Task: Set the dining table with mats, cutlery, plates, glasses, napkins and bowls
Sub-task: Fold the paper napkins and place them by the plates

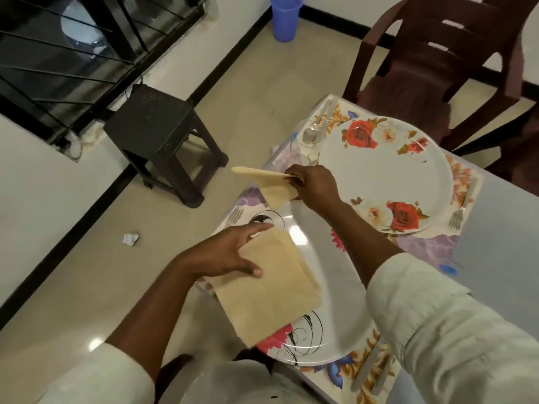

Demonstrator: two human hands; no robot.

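My left hand point(230, 252) grips a stack of tan folded napkins point(268, 290) above the near white plate point(329, 287) with black swirls. My right hand point(312, 185) pinches a single tan napkin point(268, 182), lifted over the table's left edge between the two plates. The far plate point(388, 173) with red roses lies on a floral mat point(463, 182). A fork point(459, 211) lies right of it, a spoon point(313, 129) and a clear glass point(300, 135) at its left. Another fork point(236, 212) lies beside the near plate, a knife point(369, 364) on the near mat.
A dark plastic stool point(157, 135) stands on the floor left of the table. A brown plastic chair point(431, 65) faces the table's far end. A blue cup point(284, 17) stands by the wall, a crumpled paper point(130, 238) on the floor.
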